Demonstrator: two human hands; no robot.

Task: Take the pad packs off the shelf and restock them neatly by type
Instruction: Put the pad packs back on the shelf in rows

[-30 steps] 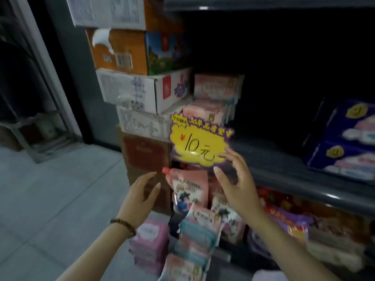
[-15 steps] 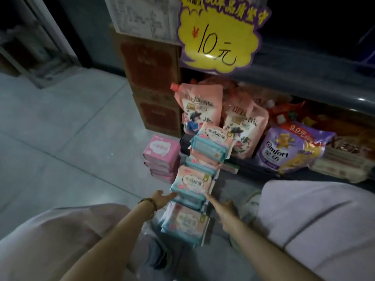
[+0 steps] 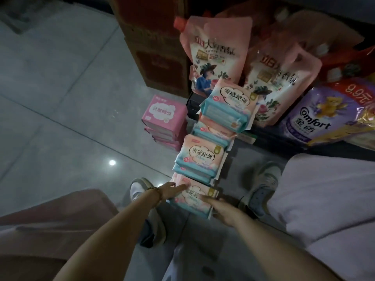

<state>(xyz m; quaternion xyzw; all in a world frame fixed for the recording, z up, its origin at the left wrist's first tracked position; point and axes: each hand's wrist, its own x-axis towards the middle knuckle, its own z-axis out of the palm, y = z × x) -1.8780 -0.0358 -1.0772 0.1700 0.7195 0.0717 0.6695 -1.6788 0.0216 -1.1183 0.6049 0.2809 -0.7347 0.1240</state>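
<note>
Both hands lie flat and spread on the nearest pad pack (image 3: 199, 201): the left hand (image 3: 169, 189) touches its left edge and the right hand (image 3: 222, 209) covers its right side, fingers straight, neither one curled round it. The pack sits on the floor between the person's shoes, at the near end of a row of like packs.

The middle pile (image 3: 200, 157) seems to overlap the pack's far edge, so lifting it from flat palms could drag that pile askew. The film wrap looks slick and may slip. The far pile (image 3: 231, 104) leans by the detergent pouches (image 3: 215, 55) and could topple onto the pink pad boxes (image 3: 164, 116) to its left, mixing the types.

The floor (image 3: 60, 98) is glossy grey tile catching a ceiling light. The room is dim. Cardboard cartons (image 3: 158, 47) stand far left, and a Comfort bag (image 3: 324, 120) lies far right.
</note>
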